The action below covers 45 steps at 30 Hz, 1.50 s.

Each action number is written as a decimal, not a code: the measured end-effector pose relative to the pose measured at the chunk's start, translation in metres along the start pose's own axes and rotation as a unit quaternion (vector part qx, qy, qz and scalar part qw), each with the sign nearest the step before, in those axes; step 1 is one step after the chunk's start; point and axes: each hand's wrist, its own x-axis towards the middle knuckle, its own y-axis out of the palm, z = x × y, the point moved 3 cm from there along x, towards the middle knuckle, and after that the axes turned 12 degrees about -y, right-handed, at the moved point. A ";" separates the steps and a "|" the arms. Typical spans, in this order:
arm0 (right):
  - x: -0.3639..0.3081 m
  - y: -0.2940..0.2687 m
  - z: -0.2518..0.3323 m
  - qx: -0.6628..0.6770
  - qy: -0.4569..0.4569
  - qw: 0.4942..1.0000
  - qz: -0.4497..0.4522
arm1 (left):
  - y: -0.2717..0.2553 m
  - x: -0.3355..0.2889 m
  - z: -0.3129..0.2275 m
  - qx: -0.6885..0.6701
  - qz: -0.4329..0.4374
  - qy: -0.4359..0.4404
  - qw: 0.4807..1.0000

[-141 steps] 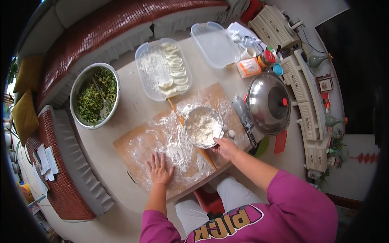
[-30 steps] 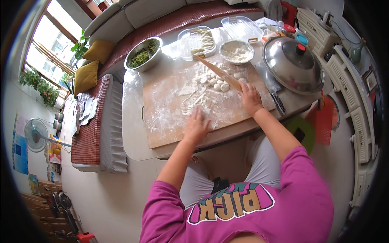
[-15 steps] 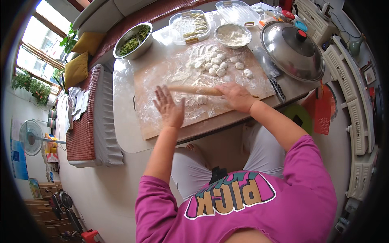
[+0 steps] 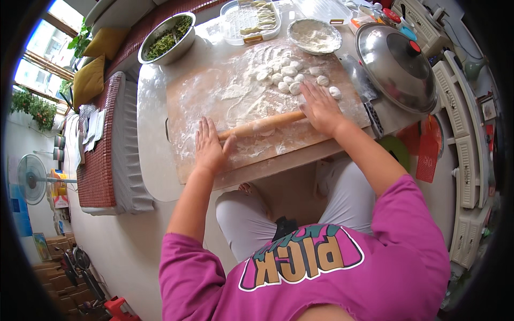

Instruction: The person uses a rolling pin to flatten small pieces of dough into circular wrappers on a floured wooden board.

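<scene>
A wooden rolling pin [image 4: 262, 125] lies across the floured wooden board [image 4: 195, 96]. My left hand [image 4: 210, 147] rests at the pin's left end, its fingers stretched out. At the pin's right end lies my right hand [image 4: 320, 109], palm down with straight fingers pointing away from me. Neither hand wraps round the pin. Any dough beneath the pin's middle is mostly hidden. Beyond my right fingertips sit several small floured dough pieces [image 4: 289, 71], with loose flour [image 4: 234, 92] spread to their left.
Behind the board are a metal bowl of chopped green filling [image 4: 187, 41], a plastic box with dough strips [image 4: 266, 17] and a bowl of flour [image 4: 315, 37]. To the right are a large domed lid [image 4: 393, 64] and a cleaver [image 4: 358, 80] with a dark handle.
My right hand has gone from gripping the pin's right end to lying flat on it. My left hand has come down to the pin's left end. The view has shifted slightly.
</scene>
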 end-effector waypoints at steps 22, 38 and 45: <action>0.033 0.001 0.011 0.038 -0.018 0.999 0.032 | -0.009 0.028 0.009 -0.032 0.000 -0.165 0.986; -0.003 0.013 0.008 0.093 0.003 0.995 0.036 | -0.010 0.006 0.012 0.019 -0.034 -0.078 0.996; 0.011 0.001 0.007 0.026 -0.038 0.999 0.028 | -0.001 0.009 0.024 -0.031 -0.016 -0.069 0.997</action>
